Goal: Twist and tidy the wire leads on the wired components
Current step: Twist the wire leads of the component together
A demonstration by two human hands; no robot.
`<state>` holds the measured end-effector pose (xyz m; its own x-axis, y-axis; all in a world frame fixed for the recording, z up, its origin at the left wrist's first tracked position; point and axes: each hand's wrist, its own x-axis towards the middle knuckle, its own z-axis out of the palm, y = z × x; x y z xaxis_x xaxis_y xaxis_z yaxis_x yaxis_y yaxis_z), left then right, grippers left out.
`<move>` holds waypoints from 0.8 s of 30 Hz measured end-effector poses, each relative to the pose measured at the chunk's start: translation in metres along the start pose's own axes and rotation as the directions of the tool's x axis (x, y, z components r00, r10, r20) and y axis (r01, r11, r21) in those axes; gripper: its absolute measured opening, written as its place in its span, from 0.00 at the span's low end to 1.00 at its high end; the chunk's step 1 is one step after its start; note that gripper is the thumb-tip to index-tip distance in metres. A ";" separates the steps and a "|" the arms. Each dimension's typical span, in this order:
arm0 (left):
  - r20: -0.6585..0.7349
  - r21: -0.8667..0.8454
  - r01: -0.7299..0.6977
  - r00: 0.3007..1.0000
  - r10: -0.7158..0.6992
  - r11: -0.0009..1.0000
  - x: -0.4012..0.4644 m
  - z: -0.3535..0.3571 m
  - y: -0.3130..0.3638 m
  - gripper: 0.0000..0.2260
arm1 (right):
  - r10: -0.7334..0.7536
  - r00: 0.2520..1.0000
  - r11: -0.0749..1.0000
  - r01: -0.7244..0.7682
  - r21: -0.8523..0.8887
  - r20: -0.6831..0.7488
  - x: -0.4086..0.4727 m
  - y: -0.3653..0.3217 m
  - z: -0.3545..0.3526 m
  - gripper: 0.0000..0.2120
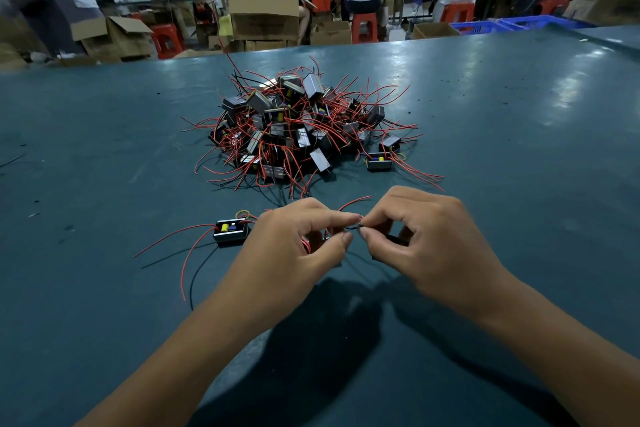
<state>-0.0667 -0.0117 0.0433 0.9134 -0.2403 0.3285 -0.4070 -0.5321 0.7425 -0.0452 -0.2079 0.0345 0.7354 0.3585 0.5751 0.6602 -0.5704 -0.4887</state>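
My left hand (294, 246) and my right hand (426, 239) meet above the table, each pinching thin red and black wire leads (356, 224) between thumb and forefinger. A red lead end (353, 201) sticks up behind the fingertips. The component these leads belong to is mostly hidden under my left hand. A single black boxed component (231, 231) with long red and black leads lies on the table just left of my left hand. Farther back sits a big pile of the same components (298, 128) with tangled red wires.
The dark green table (519, 184) stretches wide on all sides. One separate component (379, 161) lies at the pile's right edge. Beyond the far edge are cardboard boxes (265, 14), red stools, blue crates (485, 26) and several seated people at another bench.
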 end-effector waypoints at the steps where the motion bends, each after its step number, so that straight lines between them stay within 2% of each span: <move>1: -0.022 0.047 -0.031 0.999 0.032 0.998 0.000 0.000 0.000 0.08 | 0.001 1.000 1.000 -0.001 -0.002 0.002 0.000 0.000 0.000 0.02; 4: -0.062 0.115 -0.087 0.994 0.094 0.990 -0.001 0.001 0.003 0.05 | -0.016 1.000 0.999 0.016 -0.035 0.006 0.001 -0.002 -0.001 0.04; 11: -0.085 0.107 -0.071 0.993 0.081 0.992 -0.003 0.002 0.005 0.04 | -0.076 0.997 0.992 0.076 -0.102 0.001 -0.001 -0.002 0.000 0.05; 15: -0.114 -0.056 0.050 0.992 -0.057 0.997 -0.001 0.005 0.005 0.09 | -0.179 0.984 0.969 0.176 -0.175 -0.001 -0.001 -0.003 0.002 0.04; 19: -0.015 -0.222 0.192 0.980 -0.200 0.956 0.002 0.008 0.004 0.10 | -0.236 0.972 0.948 0.228 -0.221 -0.010 -0.002 -0.003 0.003 0.06; 24: 0.068 -0.282 0.252 0.968 -0.243 0.926 0.003 0.011 0.000 0.13 | -0.251 0.968 0.938 0.244 -0.245 0.003 -0.002 -0.002 0.003 0.07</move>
<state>-0.0645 -0.0219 0.0379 0.9825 -0.1587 0.0978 -0.1453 -0.3238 0.9349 -0.0480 -0.2052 0.0325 0.5466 0.4925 0.6773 0.7616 -0.6287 -0.1574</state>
